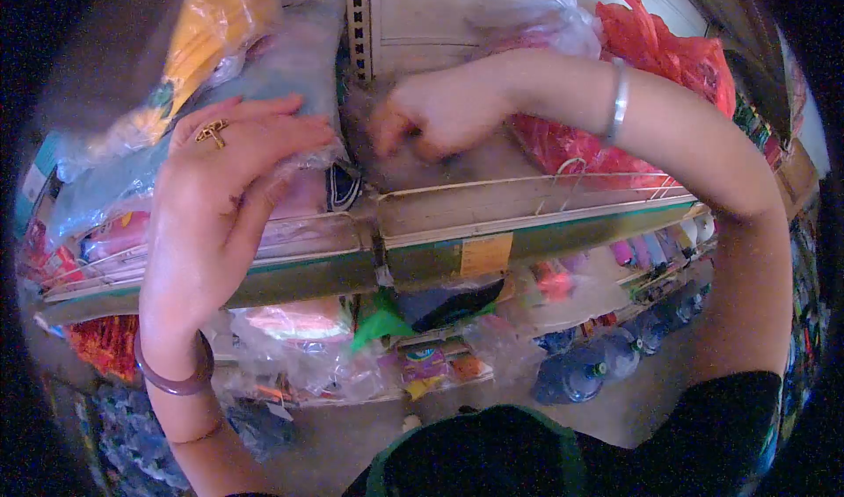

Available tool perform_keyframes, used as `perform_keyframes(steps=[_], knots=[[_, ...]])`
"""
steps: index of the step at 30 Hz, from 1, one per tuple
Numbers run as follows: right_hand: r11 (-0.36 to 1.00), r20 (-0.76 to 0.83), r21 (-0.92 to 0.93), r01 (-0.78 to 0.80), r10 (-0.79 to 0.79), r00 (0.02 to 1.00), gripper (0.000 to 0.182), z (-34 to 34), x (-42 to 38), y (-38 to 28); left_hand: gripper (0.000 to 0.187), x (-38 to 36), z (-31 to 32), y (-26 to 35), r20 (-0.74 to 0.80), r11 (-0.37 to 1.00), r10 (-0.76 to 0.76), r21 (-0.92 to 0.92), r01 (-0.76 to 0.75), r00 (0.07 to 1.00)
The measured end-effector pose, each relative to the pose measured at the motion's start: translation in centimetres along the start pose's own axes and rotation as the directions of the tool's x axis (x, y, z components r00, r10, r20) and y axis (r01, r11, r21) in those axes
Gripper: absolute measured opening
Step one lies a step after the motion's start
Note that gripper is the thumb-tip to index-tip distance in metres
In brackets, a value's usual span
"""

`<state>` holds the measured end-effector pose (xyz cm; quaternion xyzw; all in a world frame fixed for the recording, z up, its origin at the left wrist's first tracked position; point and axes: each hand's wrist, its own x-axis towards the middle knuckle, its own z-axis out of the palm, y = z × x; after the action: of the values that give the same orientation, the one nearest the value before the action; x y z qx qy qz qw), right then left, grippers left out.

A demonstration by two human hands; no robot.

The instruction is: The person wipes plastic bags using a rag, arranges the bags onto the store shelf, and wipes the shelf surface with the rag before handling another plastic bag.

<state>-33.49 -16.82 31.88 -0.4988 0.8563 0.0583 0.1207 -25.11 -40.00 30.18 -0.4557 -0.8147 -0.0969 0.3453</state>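
Observation:
My left hand, with a gold ring on a finger and a bangle at the wrist, lies with its fingers stretched out over a stack of clear-plastic-wrapped packs on the upper shelf. Pale blue-grey and pink contents show through the wrapping. Just right of the stack, by the slotted shelf post, my right hand is blurred by motion. Its fingers are curled in; whatever they pinch, if anything, is hidden. A yellow item in clear plastic lies on top of the packs, beyond my left hand.
Red plastic bags sit on the right part of the upper shelf, beneath and behind my right forearm. A clear lip runs along the shelf front, with a yellow label below. Lower shelves hold bagged goods and large blue water bottles.

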Motion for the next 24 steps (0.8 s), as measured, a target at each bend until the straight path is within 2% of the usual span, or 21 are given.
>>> perform_keyframes(steps=[1,3,4,5,6,7,8,10,12,13,14,15,16,17,18,20,24], knots=[[0.991,0.129,0.135,-0.004,-0.014,0.991,0.031,-0.6,-1.4,-1.1,0.029,0.0,0.0,0.1,-0.014,1.0,0.007,0.002,-0.007,1.0],[0.961,0.029,0.083,-0.264,0.262,0.965,0.029,-3.0,-5.0,-1.4,0.03,0.2,-0.5,0.7,-0.002,0.999,-0.035,-0.036,0.035,0.999],[0.909,-0.246,0.083,-0.409,0.416,0.875,0.03,-4.0,-7.0,2.0,0.031,0.4,-0.9,0.9,-0.001,0.997,-0.051,-0.055,0.051,0.999],[0.836,-0.501,0.124,-0.535,0.518,0.693,0.031,-4.7,-8.4,4.9,0.031,0.8,-1.4,1.1,0.006,0.986,-0.048,-0.157,0.048,0.999],[0.824,-0.673,0.17,-0.54,0.498,0.547,0.028,-6.5,-9.5,2.1,0.032,1.4,-2.0,1.4,0.01,0.966,-0.043,-0.256,0.044,0.999],[0.824,-0.857,-0.053,-0.565,0.253,0.449,0.03,-7.3,-10.3,4.3,0.033,2.0,-2.3,1.4,0.016,0.935,-0.039,-0.353,0.042,0.999],[0.746,-0.907,-0.028,-0.666,0.261,0.331,0.032,-7.8,-10.5,2.5,0.033,2.9,-2.3,1.4,0.005,0.965,0.003,-0.264,-0.002,1.0],[0.67,-0.876,-0.013,-0.742,0.35,0.332,0.035,-7.3,-10.8,-0.1,0.034,5.6,-1.3,1.2,0.001,0.992,0.087,-0.086,-0.087,0.996],[0.72,-0.795,-0.221,-0.658,0.258,0.55,0.034,-5.4,-9.6,0.7,0.024,8.8,0.9,2.1,0.172,0.981,0.074,0.167,-0.103,0.982],[0.737,-0.735,-0.317,-0.596,0.206,0.646,0.034,-4.5,-8.9,1.2,0.023,10.4,2.4,2.5,0.357,0.955,-0.001,0.278,-0.106,0.934],[0.723,-0.589,-0.3,-0.622,0.372,0.717,0.036,-3.6,-8.0,0.2,0.022,11.7,4.1,2.8,0.518,0.914,-0.096,0.384,-0.131,0.85],[0.705,-0.412,-0.291,-0.647,0.518,0.75,0.037,-2.8,-7.0,-0.8,0.021,12.3,5.6,3.0,0.597,0.888,-0.129,0.426,-0.176,0.792],[0.724,-0.255,-0.356,-0.591,0.533,0.807,0.037,-2.0,-6.2,-0.4,0.021,12.7,7.0,3.0,0.666,0.858,-0.169,0.462,-0.224,0.726],[0.743,-0.092,-0.413,-0.526,0.541,0.836,0.036,-1.0,-5.4,0.2,0.02,12.8,8.0,2.7,0.667,0.864,-0.163,0.452,-0.221,0.727],[0.748,-0.026,-0.392,-0.536,0.573,0.819,0.035,-0.1,-4.8,0.8,0.018,12.8,8.9,2.3,0.67,0.87,-0.16,0.443,-0.217,0.725],[0.74,-0.118,-0.293,-0.605,0.6,0.791,0.037,1.4,-4.9,2.1,0.017,12.8,10.7,0.9,0.652,0.88,-0.16,0.434,-0.193,0.741],[0.89,-0.127,-0.075,-0.45,0.439,0.89,0.043,0.8,-7.5,1.1,0.016,12.9,12.0,-1.5,0.53,0.902,-0.197,0.427,-0.059,0.825]])
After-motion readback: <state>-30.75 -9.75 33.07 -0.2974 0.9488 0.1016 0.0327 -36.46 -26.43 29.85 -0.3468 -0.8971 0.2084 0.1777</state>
